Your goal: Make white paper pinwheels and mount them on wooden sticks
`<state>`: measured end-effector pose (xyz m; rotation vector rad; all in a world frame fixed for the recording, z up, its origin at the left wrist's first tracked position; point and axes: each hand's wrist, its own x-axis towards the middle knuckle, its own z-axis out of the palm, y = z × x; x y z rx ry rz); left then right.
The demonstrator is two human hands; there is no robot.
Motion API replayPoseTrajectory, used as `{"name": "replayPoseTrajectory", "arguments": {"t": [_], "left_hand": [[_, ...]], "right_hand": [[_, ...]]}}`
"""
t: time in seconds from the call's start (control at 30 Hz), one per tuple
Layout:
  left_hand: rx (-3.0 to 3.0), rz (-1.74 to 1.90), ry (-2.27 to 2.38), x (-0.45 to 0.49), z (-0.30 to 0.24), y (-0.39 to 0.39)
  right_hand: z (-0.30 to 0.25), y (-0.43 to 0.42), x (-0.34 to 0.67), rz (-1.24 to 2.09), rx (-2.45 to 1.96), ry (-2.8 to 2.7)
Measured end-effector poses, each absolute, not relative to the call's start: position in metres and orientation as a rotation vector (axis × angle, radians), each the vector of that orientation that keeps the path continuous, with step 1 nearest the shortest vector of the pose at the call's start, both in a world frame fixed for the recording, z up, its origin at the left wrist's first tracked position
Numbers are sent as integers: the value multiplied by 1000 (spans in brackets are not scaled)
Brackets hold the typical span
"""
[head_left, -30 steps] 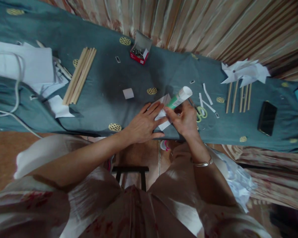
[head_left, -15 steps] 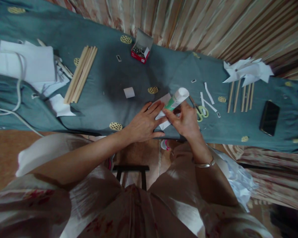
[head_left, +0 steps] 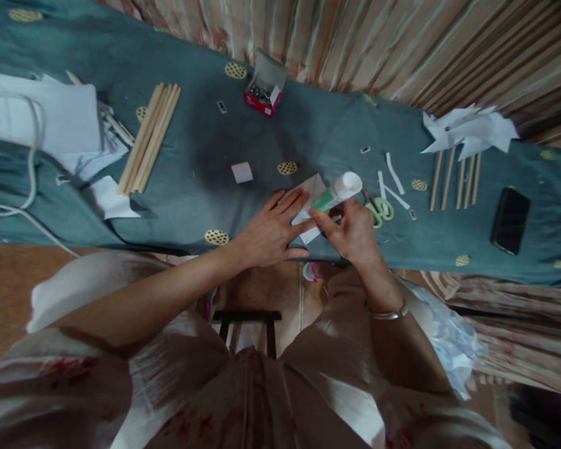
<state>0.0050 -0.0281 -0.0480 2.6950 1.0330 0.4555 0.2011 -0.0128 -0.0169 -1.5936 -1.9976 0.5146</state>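
Change since a second ago is slight. The white plastic tube with a green label [head_left: 333,196] has tipped more upright, so its round white end now faces the camera, where it earlier lay longer and slanted to the right. The right hand [head_left: 353,234] keeps its grip clamped on the tube's lower part. The fingers hide the tip, which points down at the folded white paper sheet [head_left: 314,186]. The left hand [head_left: 271,234] stays flat on that sheet, fingers straight and apart, holding nothing. It presses the sheet onto the teal-clothed worktop [head_left: 196,168] near the front edge.

Counted, there is one tube and one folded sheet. One pair of green-handled scissors [head_left: 378,211] lies just right of the right hand, with three thin white paper strips [head_left: 393,171] beside it. Farther right, five loose wooden sticks [head_left: 453,181] lie below the white paper pinwheels [head_left: 470,130], and one black phone [head_left: 509,219] lies beyond them. One red box of metal clips [head_left: 262,100] and one small white paper square [head_left: 241,172] lie farther back. The bundle of wooden sticks [head_left: 149,138] at the left is packed too tightly to count.

The tube has a white body with a green printed band at its middle.
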Motion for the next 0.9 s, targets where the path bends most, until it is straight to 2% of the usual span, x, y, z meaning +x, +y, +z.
{"name": "replayPoseTrajectory", "arguments": {"t": [0.9], "left_hand": [[2689, 448, 1046, 6, -48, -28]], "right_hand": [[-22, -6, 208, 507, -1618, -1931]]}}
